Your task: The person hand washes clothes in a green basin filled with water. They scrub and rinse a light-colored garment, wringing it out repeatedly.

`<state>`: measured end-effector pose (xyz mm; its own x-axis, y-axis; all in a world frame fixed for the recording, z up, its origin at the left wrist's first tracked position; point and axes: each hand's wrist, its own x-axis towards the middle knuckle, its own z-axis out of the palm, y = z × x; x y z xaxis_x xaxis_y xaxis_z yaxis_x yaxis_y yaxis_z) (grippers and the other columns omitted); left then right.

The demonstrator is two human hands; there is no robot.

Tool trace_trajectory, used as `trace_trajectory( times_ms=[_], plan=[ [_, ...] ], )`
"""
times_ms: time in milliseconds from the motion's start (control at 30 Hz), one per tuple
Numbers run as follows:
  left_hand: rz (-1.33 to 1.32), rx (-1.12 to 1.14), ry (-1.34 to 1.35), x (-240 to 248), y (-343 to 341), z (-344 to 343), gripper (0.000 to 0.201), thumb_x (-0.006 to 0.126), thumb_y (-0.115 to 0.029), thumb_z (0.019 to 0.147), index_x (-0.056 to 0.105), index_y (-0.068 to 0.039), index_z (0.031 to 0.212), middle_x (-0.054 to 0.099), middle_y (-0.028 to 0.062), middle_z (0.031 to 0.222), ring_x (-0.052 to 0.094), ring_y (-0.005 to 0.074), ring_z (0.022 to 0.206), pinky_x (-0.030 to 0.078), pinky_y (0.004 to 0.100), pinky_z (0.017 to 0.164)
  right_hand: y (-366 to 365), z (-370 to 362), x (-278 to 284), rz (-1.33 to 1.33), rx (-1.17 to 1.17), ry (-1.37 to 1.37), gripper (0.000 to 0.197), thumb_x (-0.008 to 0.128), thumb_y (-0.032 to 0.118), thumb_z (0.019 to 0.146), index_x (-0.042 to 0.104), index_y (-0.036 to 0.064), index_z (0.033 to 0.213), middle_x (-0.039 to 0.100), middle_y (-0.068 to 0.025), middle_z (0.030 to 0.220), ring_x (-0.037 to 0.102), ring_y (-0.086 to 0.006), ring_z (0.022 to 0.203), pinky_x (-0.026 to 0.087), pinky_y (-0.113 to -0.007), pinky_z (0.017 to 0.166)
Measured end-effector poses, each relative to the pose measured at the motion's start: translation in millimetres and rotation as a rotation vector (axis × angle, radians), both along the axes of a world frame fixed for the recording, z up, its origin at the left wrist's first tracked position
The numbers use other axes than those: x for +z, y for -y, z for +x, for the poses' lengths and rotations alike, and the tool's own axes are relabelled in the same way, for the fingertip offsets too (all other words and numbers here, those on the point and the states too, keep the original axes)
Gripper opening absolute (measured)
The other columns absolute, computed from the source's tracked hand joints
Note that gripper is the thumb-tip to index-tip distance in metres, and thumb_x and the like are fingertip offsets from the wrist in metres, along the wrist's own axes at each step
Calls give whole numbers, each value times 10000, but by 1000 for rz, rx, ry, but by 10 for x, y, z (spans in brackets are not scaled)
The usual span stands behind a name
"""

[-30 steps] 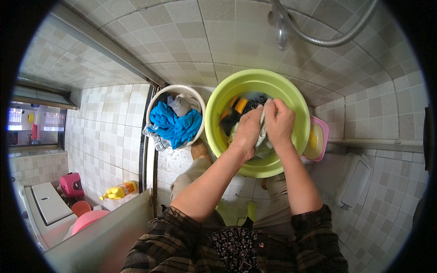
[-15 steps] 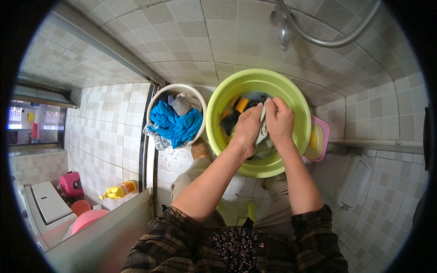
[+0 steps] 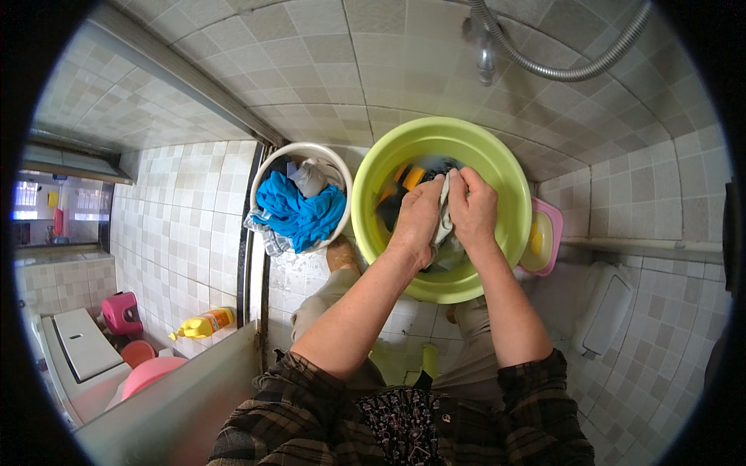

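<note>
Cloth (image 3: 444, 224), pale: soft, probably slippery, water-heavy; best held by bunched folds. Left hand (image 3: 417, 216), right hand (image 3: 473, 206): both clenching it.

1. Tub (image 3: 363, 213): bright lime green.
2. Cloth (image 3: 444, 220): pale grey-white.
3. Laundry (image 3: 412, 179) in the tub: black and orange.
4. Basket (image 3: 336, 170): creamy white.
5. Garment (image 3: 299, 208) in the basket: vivid blue.
6. Checked fabric (image 3: 277, 245): white and grey.
7. Sleeves (image 3: 536, 382): dark plaid, black and brown.
8. Bottle (image 3: 202, 325): yellow, with an orange label.
9. Stool (image 3: 121, 314): deep pink.
</note>
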<state>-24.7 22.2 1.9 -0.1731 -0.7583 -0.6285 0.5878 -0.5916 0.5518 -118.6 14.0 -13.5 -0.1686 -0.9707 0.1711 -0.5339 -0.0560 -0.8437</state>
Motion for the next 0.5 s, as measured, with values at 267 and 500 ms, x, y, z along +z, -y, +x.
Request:
trace_trajectory(
  times_ms=[267, 500],
  plan=[
    [-13, 10, -6, -2, -2, 0, 268, 471, -275, 925, 568, -91, 755, 537, -17, 662, 473, 74, 546, 389, 236, 499, -7, 5, -6, 12, -3, -18, 278, 525, 191, 866, 462, 3, 671, 461, -174, 546, 438, -331, 476, 378, -382, 484],
    [-23, 2, -8, -51, 3, 1, 265, 468, -269, 926, 564, -87, 759, 537, -14, 668, 476, 74, 551, 391, 236, 499, -4, 8, -27, 1, -1, -18, 277, 524, 184, 867, 458, 2, 670, 463, -178, 548, 443, -333, 477, 377, -383, 481]
  ],
)
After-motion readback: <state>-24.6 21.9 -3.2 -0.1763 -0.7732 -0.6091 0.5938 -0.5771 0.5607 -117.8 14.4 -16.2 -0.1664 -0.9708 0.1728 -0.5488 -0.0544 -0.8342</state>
